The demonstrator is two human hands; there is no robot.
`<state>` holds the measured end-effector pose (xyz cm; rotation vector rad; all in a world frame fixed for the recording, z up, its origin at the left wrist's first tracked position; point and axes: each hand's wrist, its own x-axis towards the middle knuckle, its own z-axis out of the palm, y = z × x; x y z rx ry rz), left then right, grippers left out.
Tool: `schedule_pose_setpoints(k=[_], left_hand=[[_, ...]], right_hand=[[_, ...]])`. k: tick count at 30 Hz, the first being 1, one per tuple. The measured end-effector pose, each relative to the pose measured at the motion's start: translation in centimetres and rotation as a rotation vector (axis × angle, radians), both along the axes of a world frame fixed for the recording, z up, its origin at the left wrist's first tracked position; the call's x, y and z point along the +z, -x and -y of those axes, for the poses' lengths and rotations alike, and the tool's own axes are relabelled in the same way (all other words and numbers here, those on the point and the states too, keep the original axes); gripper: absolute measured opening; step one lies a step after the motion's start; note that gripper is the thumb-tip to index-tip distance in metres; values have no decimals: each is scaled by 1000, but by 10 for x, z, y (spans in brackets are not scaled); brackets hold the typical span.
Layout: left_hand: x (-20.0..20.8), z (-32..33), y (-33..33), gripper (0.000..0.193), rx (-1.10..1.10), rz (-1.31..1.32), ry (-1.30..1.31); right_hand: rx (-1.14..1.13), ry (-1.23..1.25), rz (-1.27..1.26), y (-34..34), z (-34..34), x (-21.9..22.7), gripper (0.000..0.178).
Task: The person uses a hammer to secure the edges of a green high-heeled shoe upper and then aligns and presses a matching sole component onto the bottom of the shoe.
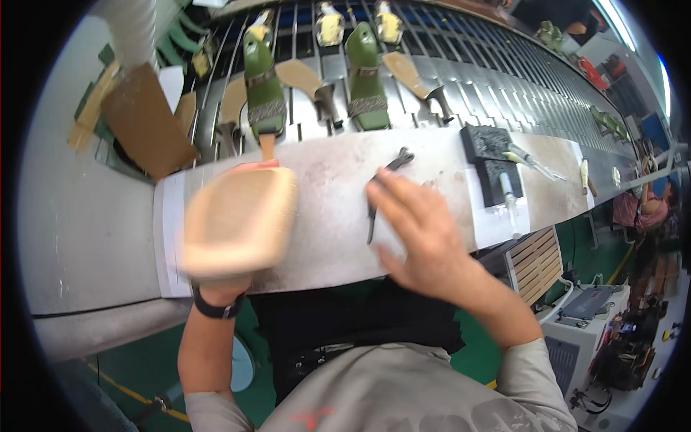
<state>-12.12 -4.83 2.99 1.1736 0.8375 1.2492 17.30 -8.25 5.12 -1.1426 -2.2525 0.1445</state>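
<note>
My left hand (225, 289) grips a pale tan shoe sole (239, 219), which is smeared by motion and hides most of the fingers. Just past its far end a narrow tan strip with a dark tip (267, 146) sticks out; whether it belongs to the sole I cannot tell. A dark metal hand tool, pincer-like in shape (403, 157), lies on the worktop (324, 216). Over it is my right hand (425, 234), fingers stretched out and thumb apart. The fingertips overlap the tool's handle; whether they touch it is unclear.
On the slatted metal conveyor (497, 93) stand green sandals (368, 93) and tan soles with dark heels (306, 78). Right of my right hand, black blocks (497, 176) hold syringe-like tubes (509, 201). A brown board (147, 119) leans at the left. Another person (644, 212) is at far right.
</note>
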Motion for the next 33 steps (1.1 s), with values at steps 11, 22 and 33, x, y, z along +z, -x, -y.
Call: schedule_pose_setpoints(k=[11,22,33], left_hand=[[89,-28,-174,76,-486,547,243],[79,-220,-299,51,-332,-321,60],[1,-529,-312,70,-124,-1718,-292]], right_hand=[[186,-6,-175,-93,12,70,103],[-206,346,-627,-227,-147,111,43],[-616,622,-411,-302,-273,-9,51]])
